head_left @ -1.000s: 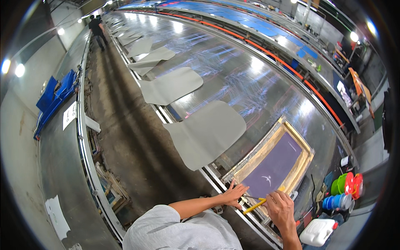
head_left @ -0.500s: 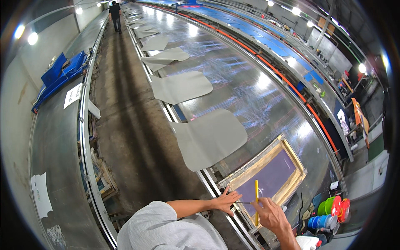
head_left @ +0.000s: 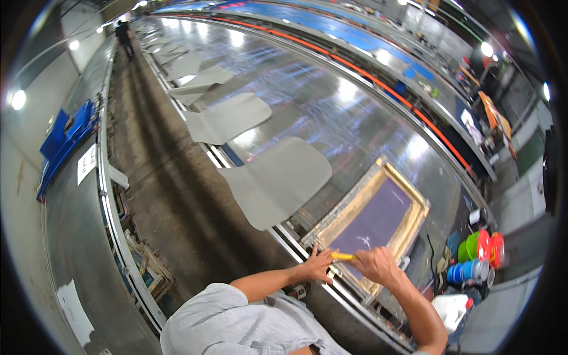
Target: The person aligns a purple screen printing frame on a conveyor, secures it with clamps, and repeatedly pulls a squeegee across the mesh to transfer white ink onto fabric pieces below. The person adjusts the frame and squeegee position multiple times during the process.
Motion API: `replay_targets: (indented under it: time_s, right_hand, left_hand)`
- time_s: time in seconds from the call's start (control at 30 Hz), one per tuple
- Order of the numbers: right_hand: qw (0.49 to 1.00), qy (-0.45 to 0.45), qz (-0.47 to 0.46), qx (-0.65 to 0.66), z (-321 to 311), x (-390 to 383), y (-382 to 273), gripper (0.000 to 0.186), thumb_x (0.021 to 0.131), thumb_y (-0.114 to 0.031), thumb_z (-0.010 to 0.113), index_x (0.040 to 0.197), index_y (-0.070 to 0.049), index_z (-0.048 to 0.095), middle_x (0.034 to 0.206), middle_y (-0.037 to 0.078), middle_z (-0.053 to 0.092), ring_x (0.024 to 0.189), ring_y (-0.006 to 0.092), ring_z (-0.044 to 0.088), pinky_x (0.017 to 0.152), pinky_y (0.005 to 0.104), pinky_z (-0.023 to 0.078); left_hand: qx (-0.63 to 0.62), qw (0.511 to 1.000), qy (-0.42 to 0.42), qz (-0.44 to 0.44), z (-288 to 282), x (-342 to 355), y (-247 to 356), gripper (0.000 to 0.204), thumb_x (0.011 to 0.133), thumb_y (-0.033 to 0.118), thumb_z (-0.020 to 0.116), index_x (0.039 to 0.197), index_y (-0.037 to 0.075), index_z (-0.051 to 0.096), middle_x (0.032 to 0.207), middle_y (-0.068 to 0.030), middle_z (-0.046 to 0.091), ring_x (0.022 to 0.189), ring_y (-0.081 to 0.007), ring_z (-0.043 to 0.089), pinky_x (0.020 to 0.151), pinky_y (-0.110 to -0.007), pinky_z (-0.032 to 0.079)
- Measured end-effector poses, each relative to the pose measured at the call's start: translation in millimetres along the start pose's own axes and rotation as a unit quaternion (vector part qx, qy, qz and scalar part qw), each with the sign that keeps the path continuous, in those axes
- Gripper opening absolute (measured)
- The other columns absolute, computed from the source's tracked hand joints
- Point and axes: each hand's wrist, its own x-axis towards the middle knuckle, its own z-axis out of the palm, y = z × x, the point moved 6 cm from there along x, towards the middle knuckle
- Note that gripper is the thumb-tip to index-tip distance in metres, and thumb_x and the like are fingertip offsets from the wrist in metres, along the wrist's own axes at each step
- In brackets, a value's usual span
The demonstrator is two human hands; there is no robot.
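Note:
A printing screen (head_left: 427, 208) with a wooden frame and purple mesh lies on the long table at my lower right. My right hand (head_left: 377, 264) is closed around a slim yellow tool (head_left: 342, 256), over the near end of the screen. The tool's exact kind is not clear, and the grip covers part of it. At the screen's near left corner, beside the table's metal rail, my left hand (head_left: 316, 265) has its fingers spread. The yellow tool's far end reaches close to that hand; whether they touch I cannot tell.
Grey flat panels (head_left: 281, 180) lie in a row along the table's left edge (head_left: 278, 234). Paint buckets (head_left: 468, 271) and a white jug (head_left: 451, 310) stand at the lower right. Left of the aisle (head_left: 171, 195) runs another table (head_left: 74, 236). A person (head_left: 124, 38) is far down the aisle.
The yellow tool has swung from upright to nearly level, pointing toward my left hand. My right hand has turned with it, its forearm further into view. The whole view has shifted.

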Motion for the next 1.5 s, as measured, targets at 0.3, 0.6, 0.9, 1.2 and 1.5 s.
replay_targets:
  time_s: [0.3,0.6,0.9,1.2,1.5]
  right_hand:
    - [0.615,0.076,0.388,0.682,38.1,-30.1,7.9,0.037,0.101,-0.033,0.066,0.092,0.003,0.069,0.060,-0.003,0.048,0.046,0.0063,0.035,0.042,0.0266,0.023]
    - [0.919,0.176,0.320,0.150,-19.9,-47.7,-0.7,0.020,0.094,-0.015,0.065,0.097,0.004,0.071,0.073,0.020,0.071,0.060,0.0317,0.069,0.061,0.0409,0.054]
    - [0.817,0.270,0.421,0.286,17.0,-127.8,41.4,0.023,0.094,-0.013,0.063,0.080,0.004,0.066,0.063,0.018,0.065,0.050,0.0278,0.063,0.054,0.0390,0.047]
    - [0.976,0.129,0.166,0.060,-4.4,-102.4,6.5,0.007,0.084,-0.007,0.069,0.090,-0.003,0.070,0.081,0.008,0.067,0.083,0.0274,0.068,0.092,0.0444,0.051]
    - [0.878,0.039,0.321,0.353,17.2,-90.6,24.9,0.013,0.098,-0.017,0.064,0.104,-0.006,0.067,0.072,0.003,0.058,0.063,0.0163,0.059,0.073,0.0367,0.053]
  left_hand:
    - [0.008,0.997,-0.052,-0.048,-17.5,14.6,7.8,0.138,0.066,0.068,0.083,0.160,-0.006,0.014,0.161,-0.0267,0.030,0.151,-0.0421,0.026,0.116,-0.077,-0.001]
    - [-0.040,0.998,0.037,0.017,-15.0,5.1,0.1,0.126,0.067,0.070,0.081,0.155,-0.003,0.029,0.153,-0.0208,0.040,0.149,-0.0379,0.029,0.114,-0.078,-0.002]
    - [-0.093,0.995,0.030,0.016,-18.1,4.5,-4.2,0.082,0.071,0.051,0.086,0.129,0.004,0.053,0.147,-0.0146,0.044,0.150,-0.0330,0.028,0.117,-0.075,-0.007]
    - [-0.054,0.998,0.023,0.007,-21.9,3.2,-1.8,0.086,0.069,0.052,0.087,0.130,0.004,0.051,0.146,-0.0138,0.044,0.149,-0.0332,0.028,0.116,-0.077,-0.004]
    - [-0.074,0.997,-0.012,0.022,-20.8,2.6,-9.9,0.090,0.068,0.055,0.088,0.134,0.006,0.050,0.147,-0.0139,0.044,0.148,-0.0345,0.030,0.116,-0.076,-0.005]
